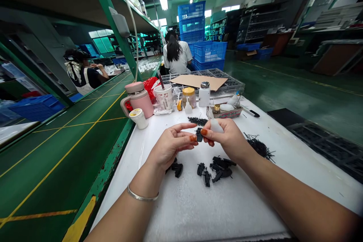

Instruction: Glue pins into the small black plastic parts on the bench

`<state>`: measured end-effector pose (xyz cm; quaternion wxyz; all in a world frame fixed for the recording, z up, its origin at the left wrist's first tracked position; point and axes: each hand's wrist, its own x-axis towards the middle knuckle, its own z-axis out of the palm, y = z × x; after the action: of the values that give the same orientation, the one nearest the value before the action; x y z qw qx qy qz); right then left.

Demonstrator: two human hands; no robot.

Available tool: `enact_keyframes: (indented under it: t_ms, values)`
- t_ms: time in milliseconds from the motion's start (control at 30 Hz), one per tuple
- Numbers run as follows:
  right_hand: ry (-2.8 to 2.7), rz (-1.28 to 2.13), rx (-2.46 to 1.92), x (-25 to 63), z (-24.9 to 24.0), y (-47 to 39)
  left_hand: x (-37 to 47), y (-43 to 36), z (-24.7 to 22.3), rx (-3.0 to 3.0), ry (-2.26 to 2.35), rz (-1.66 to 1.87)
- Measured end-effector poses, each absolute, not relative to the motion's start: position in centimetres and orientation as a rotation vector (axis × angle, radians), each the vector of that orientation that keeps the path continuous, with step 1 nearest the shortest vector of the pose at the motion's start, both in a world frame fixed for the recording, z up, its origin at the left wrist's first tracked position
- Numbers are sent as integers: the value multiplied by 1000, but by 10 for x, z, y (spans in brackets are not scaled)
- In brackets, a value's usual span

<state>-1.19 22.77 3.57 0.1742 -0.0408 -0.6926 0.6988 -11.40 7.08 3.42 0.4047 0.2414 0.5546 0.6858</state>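
Note:
Above the white table [176,211], my left hand [172,141] pinches a small black part [199,134] between thumb and fingers. My right hand [227,136] is closed around a whitish translucent bottle [217,125], and its thumb and fingertips touch the right side of the black part. Below my hands lie black moulded pieces [221,168] in a loose group, with a few more [177,169] beside my left wrist. A pile of thin black sticks [259,146] lies right of my right hand; small black bits [197,121] lie behind my hands.
A pink mug [141,100], a white tub [138,118], a paper cup [163,97], jars and a small box [229,111] line the back. A knife [251,111] lies right. The green conveyor [70,136] runs left. Two people sit farther off; blue crates [210,52] stand behind.

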Motion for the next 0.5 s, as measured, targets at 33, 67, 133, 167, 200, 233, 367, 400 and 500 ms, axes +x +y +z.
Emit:
enact_keyframes:
  t_ms: [33,67,133,167,200,233,367,400,500]
  values:
    - [-1951,1969,-122,-12,37,229,-116,70,35,609,1422,1748]
    - [-1938,1957,-128,-11,38,230,-118,68,36,605,1449,1774]
    - [-1906,1936,-152,-10,41,233,-124,64,40,595,1520,1854]
    - [-1886,1925,-168,-10,42,236,-127,61,42,588,1557,1906]
    - [-1864,1915,-185,-9,44,240,-129,59,44,579,1594,1965]
    - [-1838,1902,-204,-8,45,244,-131,56,46,570,1628,2026]
    - [-1670,1865,-293,-7,50,264,-136,53,55,567,1738,2170]
    - [-1618,1863,-317,-7,50,269,-136,56,57,588,1762,2147]
    - [-1500,1875,-358,-7,50,281,-141,76,59,763,1888,1836]
